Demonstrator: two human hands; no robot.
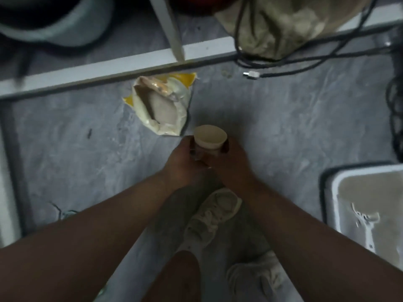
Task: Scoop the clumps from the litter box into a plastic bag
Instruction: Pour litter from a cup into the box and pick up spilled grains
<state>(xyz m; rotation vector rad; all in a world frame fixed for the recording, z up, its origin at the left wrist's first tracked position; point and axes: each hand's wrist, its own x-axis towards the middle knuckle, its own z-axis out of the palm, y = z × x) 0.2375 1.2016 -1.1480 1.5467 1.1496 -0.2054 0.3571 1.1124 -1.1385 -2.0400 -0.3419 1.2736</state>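
Observation:
Both my hands hold a small jar with a cream lid (210, 137) above the grey floor. My left hand (181, 164) grips its left side and my right hand (229, 164) grips its right side. An open bag of litter (162, 105), cream with yellow corners, lies on the floor just beyond the jar, to its left. The white litter box (340, 192) filled with grey litter sits at the right edge, and a white scoop (366, 221) lies in it. I see no plastic bag for the clumps.
A white frame bar (130, 62) crosses the floor behind the bag. A beige cloth sack (283, 27) and black cables (283, 64) lie at the top right. My pale sneakers (213, 212) stand below my hands.

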